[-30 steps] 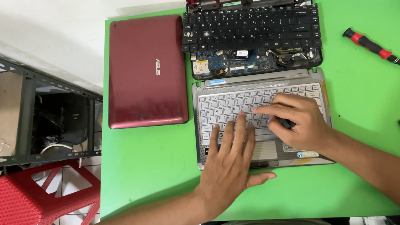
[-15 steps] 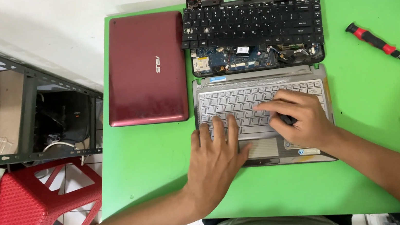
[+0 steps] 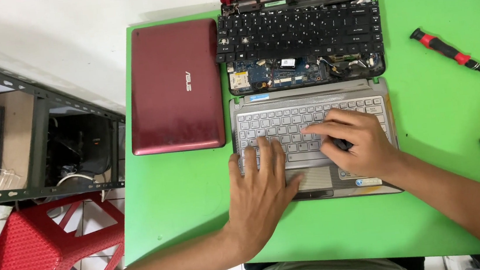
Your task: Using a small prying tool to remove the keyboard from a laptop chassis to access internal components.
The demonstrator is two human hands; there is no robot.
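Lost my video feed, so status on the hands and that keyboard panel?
Left hand flat on silver keyboard panel. Right hand on its keys. Both empty. Nothing in the way.

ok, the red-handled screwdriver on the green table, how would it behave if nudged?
The screwdriver has a round-looking handle and lies free on the flat green table, so it would probably roll. It is slim, so likely light and easily flicked. The narrow tip end probably makes it pivot rather than slide straight.
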